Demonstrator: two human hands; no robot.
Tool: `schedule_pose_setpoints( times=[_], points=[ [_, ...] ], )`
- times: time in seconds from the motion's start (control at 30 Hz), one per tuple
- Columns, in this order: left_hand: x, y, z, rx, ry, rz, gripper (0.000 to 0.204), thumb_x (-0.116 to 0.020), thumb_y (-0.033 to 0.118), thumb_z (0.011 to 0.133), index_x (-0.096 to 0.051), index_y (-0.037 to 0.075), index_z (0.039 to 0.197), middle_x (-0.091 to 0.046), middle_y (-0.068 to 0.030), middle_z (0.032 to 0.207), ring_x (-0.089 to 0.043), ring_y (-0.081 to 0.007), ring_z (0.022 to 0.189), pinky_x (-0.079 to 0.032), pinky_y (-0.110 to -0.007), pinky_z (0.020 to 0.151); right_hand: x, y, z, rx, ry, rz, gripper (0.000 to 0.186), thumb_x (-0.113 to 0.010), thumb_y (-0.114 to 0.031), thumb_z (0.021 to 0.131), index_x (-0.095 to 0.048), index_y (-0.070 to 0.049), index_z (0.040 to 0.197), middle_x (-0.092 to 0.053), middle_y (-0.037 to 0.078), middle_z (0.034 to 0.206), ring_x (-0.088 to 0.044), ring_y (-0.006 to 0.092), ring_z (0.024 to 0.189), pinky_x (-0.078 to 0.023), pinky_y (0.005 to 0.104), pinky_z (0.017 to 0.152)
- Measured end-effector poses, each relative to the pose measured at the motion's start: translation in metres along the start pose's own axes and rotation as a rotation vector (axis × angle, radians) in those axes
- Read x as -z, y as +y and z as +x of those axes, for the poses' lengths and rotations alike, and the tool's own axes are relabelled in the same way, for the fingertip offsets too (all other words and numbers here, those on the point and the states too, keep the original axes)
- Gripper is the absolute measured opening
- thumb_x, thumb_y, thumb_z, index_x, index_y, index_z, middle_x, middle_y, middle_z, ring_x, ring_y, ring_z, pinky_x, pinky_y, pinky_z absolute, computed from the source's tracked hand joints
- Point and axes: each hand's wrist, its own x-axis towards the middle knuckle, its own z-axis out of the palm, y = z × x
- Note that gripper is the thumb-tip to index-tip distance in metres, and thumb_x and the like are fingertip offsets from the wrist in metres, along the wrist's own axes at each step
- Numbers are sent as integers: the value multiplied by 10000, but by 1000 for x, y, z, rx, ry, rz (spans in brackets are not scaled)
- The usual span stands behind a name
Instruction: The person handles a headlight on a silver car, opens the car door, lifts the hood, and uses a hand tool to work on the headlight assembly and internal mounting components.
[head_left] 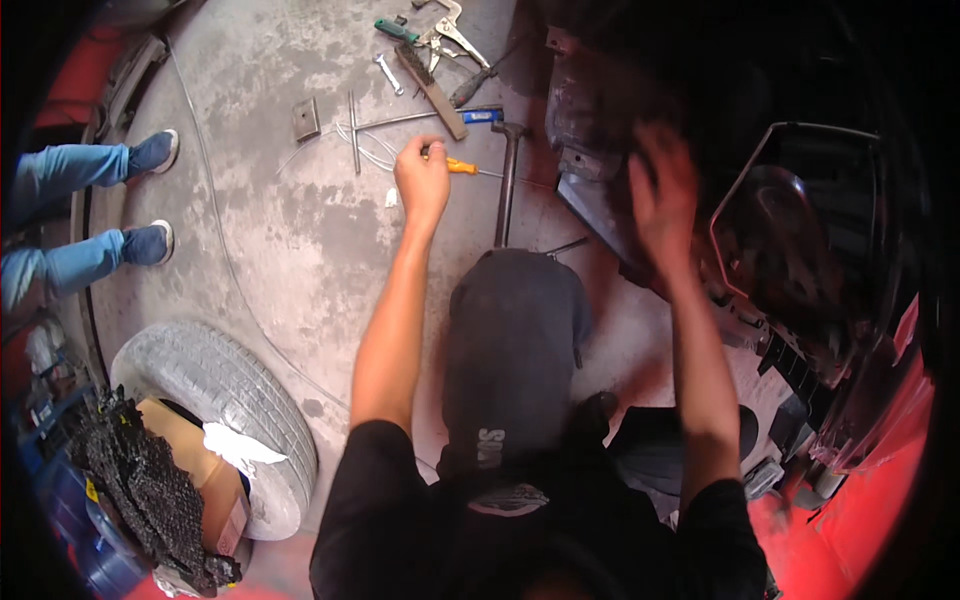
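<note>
My left hand (424, 183) is closed around the yellow-orange handle of a screwdriver (461, 166). Its thin shaft points right, toward the vehicle's metal frame (583, 110); I cannot tell whether the tip touches it. My right hand (664, 190) reaches over the dark frame with its fingers outstretched and apart, holding nothing that shows. Shadow and blur hide whether its palm rests on the metal. A hammer (508, 185) lies between the screwdriver and my knee, head away from me. Beyond my left hand, a wooden-handled wire brush (440, 103) lies on the floor.
Locking pliers (452, 40), a wrench (388, 75) and a square metal block (306, 119) lie on the concrete floor. At lower left is a tire (285, 430) beside a cardboard box (190, 450). A cable (215, 215) crosses the floor. Another person's shoes (150, 243) are at left.
</note>
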Motion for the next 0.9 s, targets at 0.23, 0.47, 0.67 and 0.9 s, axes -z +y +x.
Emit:
schedule_pose_setpoints(
  times=[0.23, 0.47, 0.67, 0.9],
  points=[
    [-71, -26, 137, -713, -66, 924, 215, -644, 92, 814, -727, 102, 1012, -670, -115, 1063, -620, -318, 1058, -486, -469, 863, 67, -75, -163, -181, -394, 368, 336, -592, 60, 862, -655, -8, 1185, -653, 198, 1110, -671, 371, 994, -555, 400, 831],
    [-121, -30, 172, -571, -143, 1153, 232, -593, 194, 891, -761, 156, 1046, -678, -76, 1158, -627, -310, 1106, -433, -483, 940, 126, -87, -250, -688, -523, 348, 243, -568, 48, 908, -677, 23, 1124, -674, 181, 964, -690, 309, 827, -558, 349, 734],
    [-141, -30, 164, -457, -285, 1121, 246, -568, 234, 932, -739, 127, 1073, -631, -130, 1194, -653, -330, 1069, -444, -489, 921, 145, -47, -296, -821, -457, 258, 231, -567, 3, 931, -688, 25, 1127, -686, 162, 869, -688, 244, 752, -543, 342, 739],
    [-109, -40, 124, -447, -181, 864, 259, -646, 131, 866, -536, -13, 1052, -576, -260, 1065, -651, -448, 929, -506, -576, 829, 147, -32, -287, -759, -486, 325, 224, -571, -31, 948, -689, 21, 1130, -695, 162, 871, -690, 240, 771, -542, 326, 735]
  ],
)
